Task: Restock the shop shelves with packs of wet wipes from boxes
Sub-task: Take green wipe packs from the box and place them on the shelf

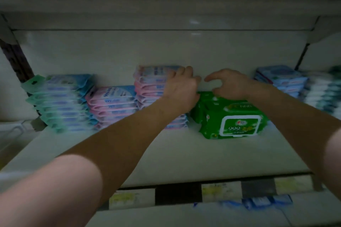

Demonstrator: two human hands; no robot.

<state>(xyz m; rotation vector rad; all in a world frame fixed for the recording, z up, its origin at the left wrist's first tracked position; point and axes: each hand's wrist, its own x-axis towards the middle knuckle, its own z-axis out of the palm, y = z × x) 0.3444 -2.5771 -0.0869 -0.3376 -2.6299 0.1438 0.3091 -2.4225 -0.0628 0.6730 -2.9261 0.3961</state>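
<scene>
Left forearm [110, 143] stretched deep over shelf [184, 162]. Left hand [181, 88] against end of pink stack [153, 83], fingers bent, grip unclear. Right hand [232, 84] above rear of green pack [230, 116], fingers loosely curled, empty. Best now: slide pack snug beside stack, label forward.

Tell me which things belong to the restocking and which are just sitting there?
In the job: green wipes pack, tall pink stack of wipes, left hand, right hand, shelf.
Just there: teal-tabbed stack, low pink stack, blue stack at right, price labels.
</scene>
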